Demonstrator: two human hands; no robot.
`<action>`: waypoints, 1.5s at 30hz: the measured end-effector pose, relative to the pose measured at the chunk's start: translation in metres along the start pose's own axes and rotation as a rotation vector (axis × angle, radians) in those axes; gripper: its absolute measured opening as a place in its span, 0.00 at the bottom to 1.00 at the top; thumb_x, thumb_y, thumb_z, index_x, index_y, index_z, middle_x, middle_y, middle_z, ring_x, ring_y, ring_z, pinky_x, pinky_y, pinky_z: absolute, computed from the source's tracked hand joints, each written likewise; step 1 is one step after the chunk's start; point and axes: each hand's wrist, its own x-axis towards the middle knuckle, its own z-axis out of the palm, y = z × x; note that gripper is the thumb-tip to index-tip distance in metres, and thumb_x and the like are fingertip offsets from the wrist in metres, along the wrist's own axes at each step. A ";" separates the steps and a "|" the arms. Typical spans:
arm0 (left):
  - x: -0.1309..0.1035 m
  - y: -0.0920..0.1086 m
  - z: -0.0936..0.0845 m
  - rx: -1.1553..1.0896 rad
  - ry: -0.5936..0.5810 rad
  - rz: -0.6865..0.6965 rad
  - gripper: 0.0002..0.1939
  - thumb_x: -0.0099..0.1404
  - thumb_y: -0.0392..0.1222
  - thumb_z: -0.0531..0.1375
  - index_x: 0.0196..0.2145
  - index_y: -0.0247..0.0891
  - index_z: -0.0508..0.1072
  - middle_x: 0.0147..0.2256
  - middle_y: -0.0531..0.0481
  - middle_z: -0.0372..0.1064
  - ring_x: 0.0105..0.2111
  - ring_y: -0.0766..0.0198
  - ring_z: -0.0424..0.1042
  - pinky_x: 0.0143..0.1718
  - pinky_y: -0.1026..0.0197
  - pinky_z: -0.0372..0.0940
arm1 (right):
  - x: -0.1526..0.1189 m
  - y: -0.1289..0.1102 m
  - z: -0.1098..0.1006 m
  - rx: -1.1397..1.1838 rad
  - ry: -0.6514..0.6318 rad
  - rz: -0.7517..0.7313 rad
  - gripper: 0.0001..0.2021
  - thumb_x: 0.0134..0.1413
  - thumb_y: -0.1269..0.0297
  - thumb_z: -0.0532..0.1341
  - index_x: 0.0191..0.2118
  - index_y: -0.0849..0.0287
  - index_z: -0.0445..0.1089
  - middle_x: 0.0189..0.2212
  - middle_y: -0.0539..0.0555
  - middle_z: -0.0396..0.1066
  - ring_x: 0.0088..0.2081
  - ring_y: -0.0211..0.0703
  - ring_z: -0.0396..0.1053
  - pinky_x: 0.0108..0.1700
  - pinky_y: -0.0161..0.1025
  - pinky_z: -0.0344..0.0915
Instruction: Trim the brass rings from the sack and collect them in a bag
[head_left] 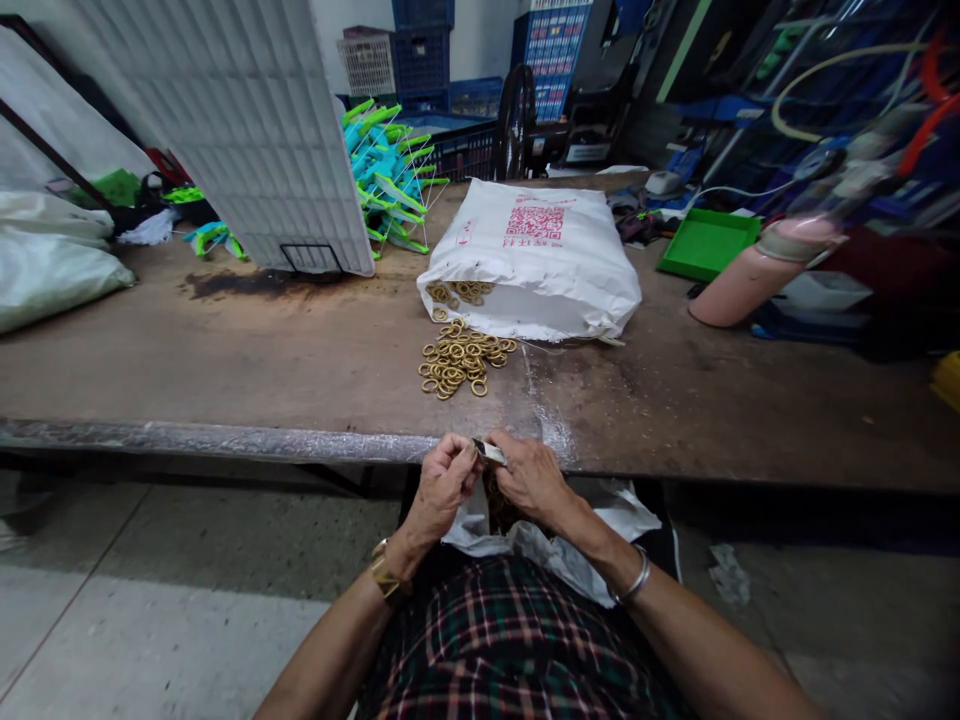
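My left hand [444, 490] is closed at the table's front edge, thumb and fingers pinched on something I cannot make out. Close beside it, my right hand [534, 482] grips a small tool [491, 453] with a pale, flat body and a dark tip, which reaches to the left fingertips. Beyond the hands lies a pile of brass-coloured rings [461, 362] on the brown table [337, 350]. More rings show in the mouth of a white sack [540, 260] with red print. Below my hands, white plastic [540, 550] lies over my lap, with brownish contents partly hidden.
A ribbed white panel [232, 130] stands at the back left, beside green and blue plastic pieces [390, 180]. Towards the right are a green tray [709, 243] and a tilted pink bottle [757, 270]. A white bag [56, 260] sits at the far left.
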 end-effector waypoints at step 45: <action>0.010 0.016 -0.013 -0.397 0.085 -0.196 0.15 0.49 0.38 0.66 0.35 0.36 0.67 0.27 0.52 0.68 0.26 0.68 0.70 0.18 0.71 0.59 | 0.058 0.017 0.006 0.567 0.095 0.136 0.06 0.45 0.63 0.53 0.24 0.58 0.61 0.20 0.46 0.60 0.24 0.34 0.56 0.27 0.32 0.51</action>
